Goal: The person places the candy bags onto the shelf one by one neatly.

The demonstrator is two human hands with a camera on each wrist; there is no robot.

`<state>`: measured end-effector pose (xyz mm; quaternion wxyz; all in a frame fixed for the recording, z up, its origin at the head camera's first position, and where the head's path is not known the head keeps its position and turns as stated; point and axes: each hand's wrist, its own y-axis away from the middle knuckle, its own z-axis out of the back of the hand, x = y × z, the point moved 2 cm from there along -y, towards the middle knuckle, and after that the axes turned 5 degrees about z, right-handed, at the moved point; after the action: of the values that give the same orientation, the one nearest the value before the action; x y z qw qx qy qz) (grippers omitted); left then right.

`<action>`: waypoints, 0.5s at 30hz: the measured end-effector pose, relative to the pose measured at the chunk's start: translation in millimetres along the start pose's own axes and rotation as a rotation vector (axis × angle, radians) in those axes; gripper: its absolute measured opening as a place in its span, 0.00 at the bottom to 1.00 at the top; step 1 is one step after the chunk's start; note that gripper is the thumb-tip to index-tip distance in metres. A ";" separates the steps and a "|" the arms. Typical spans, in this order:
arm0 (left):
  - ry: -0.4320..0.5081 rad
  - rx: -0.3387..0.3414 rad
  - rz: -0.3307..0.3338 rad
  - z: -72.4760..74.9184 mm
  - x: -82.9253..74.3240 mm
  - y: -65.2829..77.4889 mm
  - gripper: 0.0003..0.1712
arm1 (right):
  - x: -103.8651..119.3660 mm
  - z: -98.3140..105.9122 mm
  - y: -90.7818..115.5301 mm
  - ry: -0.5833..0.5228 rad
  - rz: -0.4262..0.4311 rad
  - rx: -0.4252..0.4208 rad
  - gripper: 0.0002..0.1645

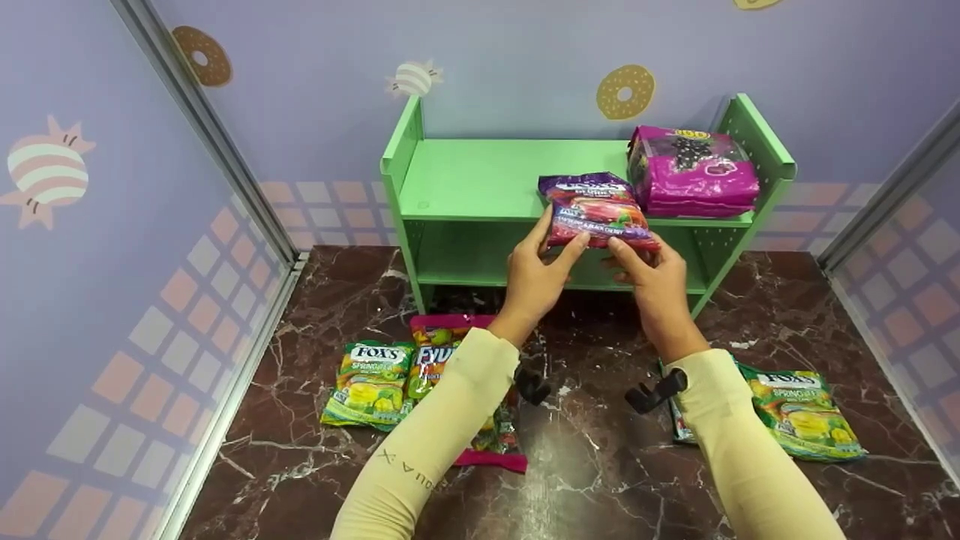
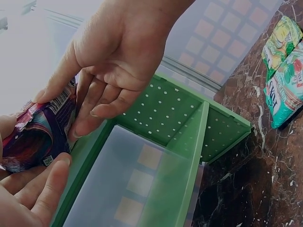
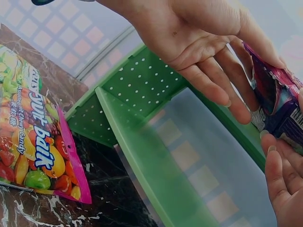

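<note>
A purple and red candy bag [image 1: 596, 210] is held between both hands in front of the green shelf's top tier, label facing up toward the head camera. My left hand [image 1: 538, 274] pinches its left lower corner, thumb on the front face. On the right lower corner my right hand [image 1: 654, 279] does the same. In the left wrist view the bag [image 2: 40, 132] lies between the fingertips of both hands. The right wrist view shows its dark side and a barcode [image 3: 297, 116]. Behind the bag, on the top tier's right end, sits a large magenta packet [image 1: 697, 176].
The two-tier green shelf [image 1: 480, 169] stands against the lilac wall. On the dark marble floor at left lie a green Fox's bag [image 1: 371, 382] and a pink-edged fruit candy bag [image 3: 35, 137]. At right are another green Fox's bag [image 1: 802, 416] and a teal one [image 2: 286, 87].
</note>
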<state>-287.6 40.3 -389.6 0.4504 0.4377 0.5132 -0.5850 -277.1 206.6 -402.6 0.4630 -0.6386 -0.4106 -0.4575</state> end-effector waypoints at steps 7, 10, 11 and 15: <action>-0.018 -0.032 0.006 -0.6 3.0 -3.4 0.41 | -2.2 -2.0 -2.9 0.013 -0.009 -0.023 0.16; -0.010 -0.063 0.020 -1.2 4.2 -5.2 0.39 | -2.8 -3.2 -3.8 0.016 -0.013 -0.030 0.18; -0.004 -0.072 0.024 -1.5 4.3 -5.5 0.38 | -3.1 -3.3 -4.3 0.016 -0.014 -0.033 0.19; 0.010 -0.094 0.044 -1.8 5.0 -7.2 0.37 | -5.4 -3.6 -6.9 0.029 -0.013 -0.045 0.20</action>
<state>-295.6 42.2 -393.1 0.4806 0.4302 0.5328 -0.5478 -285.7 204.2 -405.8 0.4516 -0.6396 -0.3975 -0.4786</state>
